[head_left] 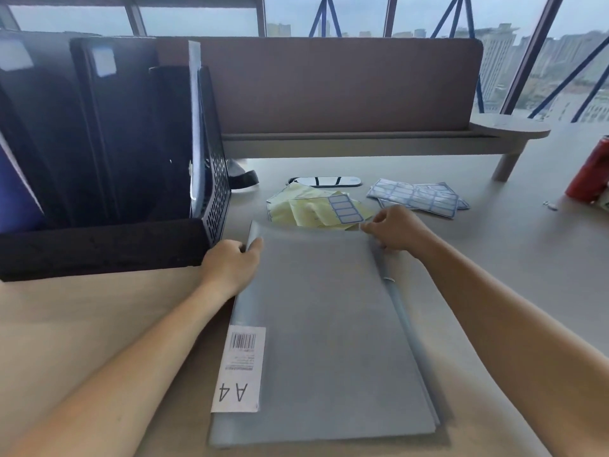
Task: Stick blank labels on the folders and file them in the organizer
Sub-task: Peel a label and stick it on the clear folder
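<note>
Grey folder (324,328), seemingly in both hands (230,263) (397,233)

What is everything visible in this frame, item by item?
grey folder: one, grey, flat on the desk in front
A4 sticker: one, white, folder's near left corner
organizer: one, black mesh, left on desk
filed folders: at least three, dark plus one grey, upright in organizer
label sheets: a few, white with blue borders, beyond folder to the right
backing sheets: several, yellow, just beyond folder
can: one, red, right edge
left hand: grips folder's far left corner
right hand: at folder's far right corner, grip unclear
</note>
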